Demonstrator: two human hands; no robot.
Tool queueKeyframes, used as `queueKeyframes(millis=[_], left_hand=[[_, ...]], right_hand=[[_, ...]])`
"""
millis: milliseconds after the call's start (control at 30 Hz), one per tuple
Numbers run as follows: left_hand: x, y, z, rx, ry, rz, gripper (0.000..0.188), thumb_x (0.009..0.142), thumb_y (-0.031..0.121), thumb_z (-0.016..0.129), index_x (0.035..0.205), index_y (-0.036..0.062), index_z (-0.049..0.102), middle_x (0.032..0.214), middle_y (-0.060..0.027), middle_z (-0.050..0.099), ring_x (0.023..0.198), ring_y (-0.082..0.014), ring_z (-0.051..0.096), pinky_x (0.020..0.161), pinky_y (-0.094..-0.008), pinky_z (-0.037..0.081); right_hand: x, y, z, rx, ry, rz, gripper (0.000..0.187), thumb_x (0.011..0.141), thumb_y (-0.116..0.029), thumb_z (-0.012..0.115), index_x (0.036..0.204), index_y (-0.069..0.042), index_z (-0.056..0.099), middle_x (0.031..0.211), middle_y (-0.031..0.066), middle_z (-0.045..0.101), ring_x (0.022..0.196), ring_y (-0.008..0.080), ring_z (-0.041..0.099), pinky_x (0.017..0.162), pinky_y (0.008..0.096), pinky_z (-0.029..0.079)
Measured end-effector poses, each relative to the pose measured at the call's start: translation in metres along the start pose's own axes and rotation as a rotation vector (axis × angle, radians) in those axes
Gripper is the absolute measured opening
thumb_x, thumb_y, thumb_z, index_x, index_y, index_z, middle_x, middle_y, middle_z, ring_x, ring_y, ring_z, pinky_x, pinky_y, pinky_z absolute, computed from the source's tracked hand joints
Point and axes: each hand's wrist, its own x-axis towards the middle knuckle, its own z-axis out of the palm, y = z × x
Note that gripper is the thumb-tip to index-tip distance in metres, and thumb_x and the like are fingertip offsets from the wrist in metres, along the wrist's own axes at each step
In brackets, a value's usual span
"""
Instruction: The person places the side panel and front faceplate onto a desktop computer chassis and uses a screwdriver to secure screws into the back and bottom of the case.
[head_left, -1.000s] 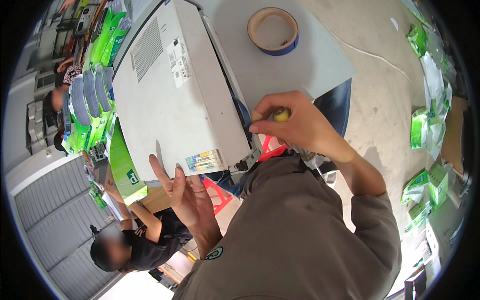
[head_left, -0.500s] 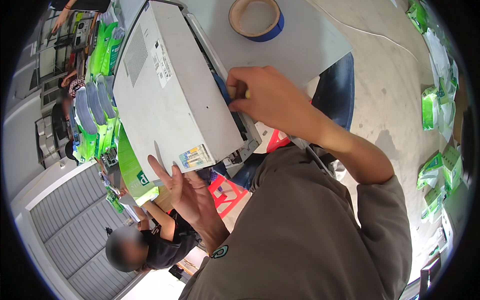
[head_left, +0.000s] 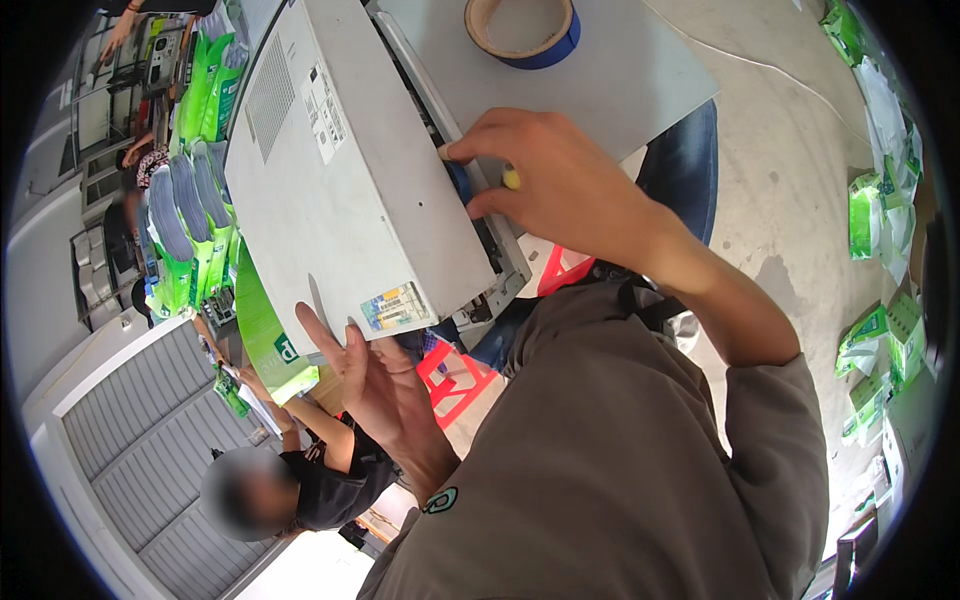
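Note:
A white boxy machine [head_left: 330, 190] with a vent grille and labels lies tilted on a grey table. My left hand [head_left: 385, 400] is at its near lower corner, fingers stretched out, with the index finger against the white panel. On the right side, an open gap shows dark inner parts. There my right hand [head_left: 570, 185] has thumb and index finger spread around a blue piece [head_left: 460, 182] inside the gap. A small yellow thing [head_left: 511, 178] shows in the curl of that hand; its other end is hidden.
A roll of blue tape [head_left: 540, 50] stands on the grey table [head_left: 640, 80]. Green-wrapped stacks [head_left: 200, 215] line the left side. A person in black [head_left: 340, 485] is at lower left. A red plastic stool [head_left: 460, 390] is beneath the machine, and green packages [head_left: 865, 215] lie on the floor at right.
My right thumb and index finger have parted at the blue piece, and that hand has shifted slightly up and right with the yellow thing. My left hand has barely moved.

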Motion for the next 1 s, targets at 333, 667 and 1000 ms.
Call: queueKeyframes(millis=[333,667,1000], left_hand=[[0.001,0.002,-0.001,0.005,-0.007,-0.002,0.066,0.096,-0.007,0.043,0.155,0.0042,0.013,0.154,-0.0189,0.027,0.139,-0.0249,0.034,0.118,-0.0356,0.032],[0.002,-0.002,0.003,0.012,0.044,0.009,0.069,0.095,-0.006,0.047,0.154,0.003,0.013,0.153,-0.0202,0.028,0.14,-0.0255,0.034,0.118,-0.0356,0.031],[0.007,-0.015,-0.008,0.076,0.017,0.007,0.062,0.096,0.0,0.055,0.15,0.0054,0.025,0.122,-0.018,0.06,0.11,-0.0228,0.063,0.096,-0.0363,0.055]], right_hand=[[0.015,0.004,-0.012,0.29,-0.344,0.282,0.041,0.081,-0.012,0.069,0.119,0.001,0.065,0.09,0.0131,0.067,0.074,0.0248,0.067,0.054,0.0317,0.051],[0.035,-0.001,0.018,0.105,-0.109,0.335,0.031,0.072,-0.007,0.072,0.099,0.006,0.061,0.081,0.0102,0.067,0.066,0.0188,0.066,0.055,0.0315,0.051],[0.038,-0.007,-0.029,0.074,-0.395,0.318,0.025,0.077,-0.008,0.072,0.098,-0.004,0.057,0.091,0.0038,0.067,0.075,0.011,0.065,0.048,0.0249,0.048]])
